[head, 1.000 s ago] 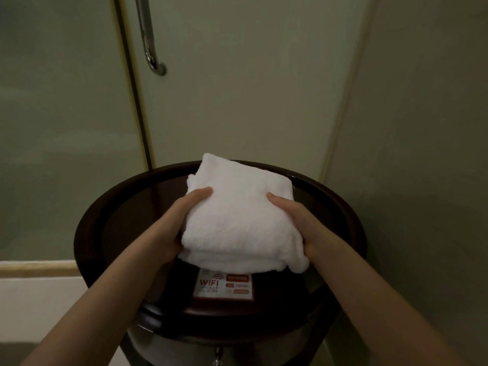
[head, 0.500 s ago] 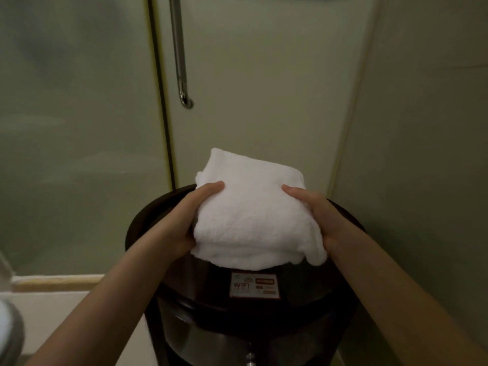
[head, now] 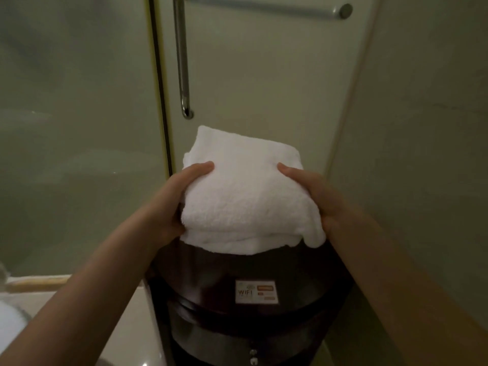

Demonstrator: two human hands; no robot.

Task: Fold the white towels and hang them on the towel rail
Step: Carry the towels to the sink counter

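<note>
A folded white towel [head: 245,191] is held in the air above a dark round side table [head: 211,276]. My left hand [head: 171,204] grips its left edge, thumb on top. My right hand [head: 319,199] grips its right edge the same way. A loose corner of the towel droops at the lower right. A horizontal metal towel rail [head: 266,6] runs across the wall at the top of the view, well above the towel.
A vertical chrome handle [head: 182,62] hangs on the frosted glass door [head: 79,128] to the left of the towel. A WIFI card [head: 256,291] lies on the table. A plain wall stands close on the right. A pale tub ledge [head: 34,281] sits at lower left.
Both hands have lifted the towel up off the table and away from it. The view has tilted upward, bringing the towel rail into sight.
</note>
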